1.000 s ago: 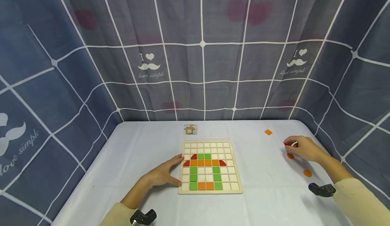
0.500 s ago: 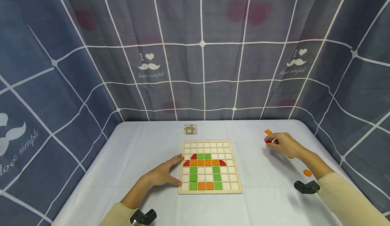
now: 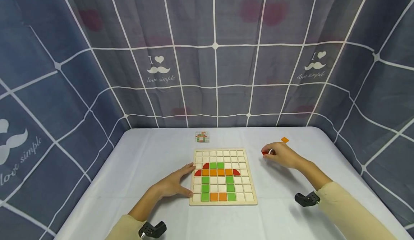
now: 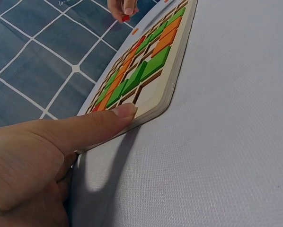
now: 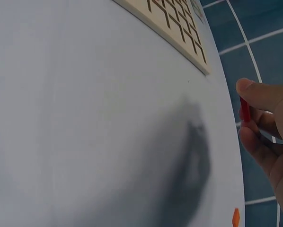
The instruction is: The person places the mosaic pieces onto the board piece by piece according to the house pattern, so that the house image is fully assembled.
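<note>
My left hand (image 3: 174, 183) rests at the left edge of the wooden grid board (image 3: 223, 203), fingers spread and the thumb on its near-left corner. In the left wrist view that thumb (image 4: 125, 110) lies over the board's rim. Green tiles (image 3: 205, 188), orange square tiles (image 3: 214, 197) and red rounded tiles (image 3: 236, 172) sit in the board's cells. My right hand (image 3: 286, 156) is raised to the right of the board. Between thumb and fingertips it pinches a thin red tile (image 5: 245, 109), seen nearly edge-on in the right wrist view.
A small pattern card (image 3: 202, 137) lies behind the board. An orange diamond-shaped tile (image 3: 285, 139) lies on the white tablecloth (image 3: 155, 146) just beyond my right hand. Grid-patterned curtains (image 3: 233, 67) stand around the back and sides.
My right hand has moved left toward the board, carrying the red tile. The right forearm and sleeve now cover the spots where two orange round tiles showed. My left hand stays put.
</note>
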The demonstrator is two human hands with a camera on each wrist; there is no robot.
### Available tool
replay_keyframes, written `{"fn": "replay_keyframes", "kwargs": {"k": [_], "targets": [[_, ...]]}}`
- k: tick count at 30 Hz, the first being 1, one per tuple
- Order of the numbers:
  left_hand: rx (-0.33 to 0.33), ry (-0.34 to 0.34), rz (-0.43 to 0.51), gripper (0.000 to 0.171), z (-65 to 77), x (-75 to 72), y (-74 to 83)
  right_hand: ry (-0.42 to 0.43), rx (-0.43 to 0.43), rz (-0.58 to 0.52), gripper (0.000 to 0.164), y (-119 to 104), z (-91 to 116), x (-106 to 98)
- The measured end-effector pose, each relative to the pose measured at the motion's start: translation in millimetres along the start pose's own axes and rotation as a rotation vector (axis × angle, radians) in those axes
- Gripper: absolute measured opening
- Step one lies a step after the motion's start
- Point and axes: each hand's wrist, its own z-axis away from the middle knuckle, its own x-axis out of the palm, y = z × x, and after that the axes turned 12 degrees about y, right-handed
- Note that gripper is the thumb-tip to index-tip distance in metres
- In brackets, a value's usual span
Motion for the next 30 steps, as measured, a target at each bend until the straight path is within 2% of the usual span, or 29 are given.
{"fn": "replay_keyframes", "kwargs": {"k": [12,22,30], "targets": [[-0.004,0.003,0.001,0.105,-0.7,-0.9,-1.4,-0.027,-0.037,-0.096,0.014,-24,-22,51],[-0.004,0.0,0.013,0.105,-1.3,0.2,-1.1,-0.051,-0.058,-0.184,0.01,-47,-35,87],[-0.01,0.001,0.009,0.106,-1.2,0.1,0.0,-0.071,-0.081,-0.193,0.011,-58,-45,108]]}}
